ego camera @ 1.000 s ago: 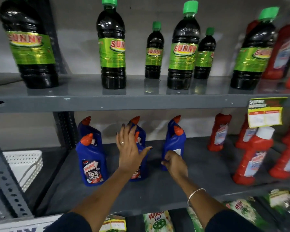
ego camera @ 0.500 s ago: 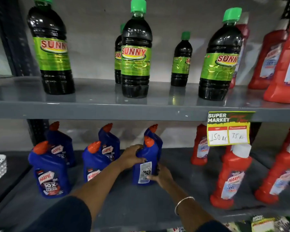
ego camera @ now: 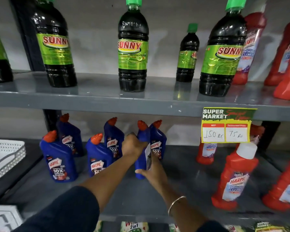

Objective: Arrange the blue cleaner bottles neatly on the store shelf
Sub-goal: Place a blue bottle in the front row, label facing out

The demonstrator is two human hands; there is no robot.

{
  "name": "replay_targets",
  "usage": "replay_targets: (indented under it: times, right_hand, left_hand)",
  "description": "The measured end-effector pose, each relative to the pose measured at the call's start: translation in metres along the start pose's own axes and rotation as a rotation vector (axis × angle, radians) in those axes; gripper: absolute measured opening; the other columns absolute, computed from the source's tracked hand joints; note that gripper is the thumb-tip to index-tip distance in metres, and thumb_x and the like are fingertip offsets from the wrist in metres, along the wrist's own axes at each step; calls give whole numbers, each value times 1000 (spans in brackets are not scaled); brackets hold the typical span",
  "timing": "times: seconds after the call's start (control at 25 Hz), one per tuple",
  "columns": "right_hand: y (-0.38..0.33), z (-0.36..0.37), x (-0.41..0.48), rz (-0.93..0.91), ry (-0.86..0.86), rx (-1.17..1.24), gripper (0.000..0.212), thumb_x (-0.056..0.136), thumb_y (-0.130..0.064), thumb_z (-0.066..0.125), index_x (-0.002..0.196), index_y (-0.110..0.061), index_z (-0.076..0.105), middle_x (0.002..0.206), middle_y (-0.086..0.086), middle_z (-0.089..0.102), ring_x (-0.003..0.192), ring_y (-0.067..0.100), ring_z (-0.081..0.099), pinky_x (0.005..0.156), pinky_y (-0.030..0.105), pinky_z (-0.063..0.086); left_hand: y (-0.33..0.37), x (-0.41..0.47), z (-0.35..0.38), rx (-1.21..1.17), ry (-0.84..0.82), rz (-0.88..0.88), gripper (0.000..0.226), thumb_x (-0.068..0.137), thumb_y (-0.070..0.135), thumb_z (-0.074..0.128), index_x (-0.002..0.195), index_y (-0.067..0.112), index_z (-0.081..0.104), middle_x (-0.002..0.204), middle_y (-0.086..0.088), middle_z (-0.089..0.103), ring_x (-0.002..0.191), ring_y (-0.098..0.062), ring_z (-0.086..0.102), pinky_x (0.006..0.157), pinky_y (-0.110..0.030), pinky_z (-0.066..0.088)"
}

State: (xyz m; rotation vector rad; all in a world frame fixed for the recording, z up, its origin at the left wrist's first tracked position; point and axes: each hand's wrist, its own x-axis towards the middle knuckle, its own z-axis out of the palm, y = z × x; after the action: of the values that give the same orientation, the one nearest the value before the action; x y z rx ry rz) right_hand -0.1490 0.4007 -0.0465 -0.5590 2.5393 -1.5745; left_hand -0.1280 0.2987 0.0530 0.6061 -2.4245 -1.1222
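Note:
Several blue Harpic cleaner bottles with orange caps stand on the grey middle shelf (ego camera: 182,173). One blue bottle (ego camera: 141,158) is turned with its back label toward me. My left hand (ego camera: 132,145) grips its upper body and my right hand (ego camera: 151,171) holds its base and label side. Right behind it stands another blue bottle (ego camera: 157,143), facing front. To the left are two front bottles (ego camera: 59,161) (ego camera: 98,158) and two rear bottles (ego camera: 70,139) (ego camera: 113,138).
Red Harpic bottles (ego camera: 236,174) stand on the right of the same shelf under a yellow price tag (ego camera: 226,129). Dark Sunny bottles with green caps (ego camera: 132,52) line the shelf above. A white perforated basket (ego camera: 5,156) sits at far left.
Both hands closed round the front right blue bottle and have turned it, so its back label now faces right. The camera view shifted rightward and closer.

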Motion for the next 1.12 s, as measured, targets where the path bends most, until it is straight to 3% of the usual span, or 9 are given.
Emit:
replay_targets:
  times: [0.08,0.24,0.32,0.4,0.52,0.64,0.76,0.96,1.12]
  right_hand:
    - [-12,24,-9,17,138,-9,112,49,-40,82,140,-18,20,141,1,44,129,19,44,104,40,44]
    - [-37,29,-12,88,352,122,68,64,-13,75,124,-14,42,115,6,63,101,24,61,82,33,54]
    - [-41,16,-13,75,288,236,54,66,-1,73,113,-11,49,104,6,61,89,22,59,73,23,52]
    - [-38,3,-11,54,131,355,51,66,4,73,111,-8,52,105,9,62,92,23,59,84,33,53]
    - [-33,-14,-8,58,-96,386,66,61,-3,76,122,-9,51,112,11,64,103,26,61,94,41,50]
    - [-17,-23,-5,53,-86,296,66,61,4,77,118,-16,52,110,5,64,100,19,62,89,32,53]
    - [-4,-19,-2,72,-32,185,68,58,6,78,118,-15,53,113,11,65,105,25,61,92,38,52]
    - [0,-12,3,122,-36,41,66,59,2,79,119,-7,54,113,10,66,104,21,60,86,28,46]
    - [5,-10,6,149,-52,7,65,60,1,79,119,-8,55,117,13,66,109,26,60,94,36,49]
  left_hand:
    - [15,-7,-4,-6,64,-10,36,70,30,69,88,4,51,78,-9,57,73,-31,61,57,-32,45]
    - [26,-6,-20,17,5,36,39,74,41,66,85,5,53,74,-7,56,75,-29,63,58,-32,46]
    - [19,7,-35,-96,-75,74,34,74,38,68,79,8,53,79,-10,61,77,-27,64,65,-36,53]
    - [7,11,-51,-353,-294,46,35,77,27,69,101,5,56,100,-10,63,89,-21,61,76,-31,54]
    - [-14,0,-55,-512,-626,64,48,78,4,66,123,4,47,108,-4,62,97,-14,60,64,-8,52]
    - [-29,-3,-32,-329,-391,127,53,69,-1,72,118,5,51,104,-7,64,103,-29,62,64,-11,52]
    - [-39,-12,-13,-103,-217,107,59,62,15,78,115,14,52,102,-9,69,92,-27,66,80,-37,56]
    - [-52,-18,0,-66,-148,73,54,63,19,78,111,16,53,97,-6,70,86,-24,67,81,-42,56]
    - [-54,-21,4,-67,-124,71,55,65,18,77,113,15,51,96,-5,69,87,-25,66,82,-40,56]
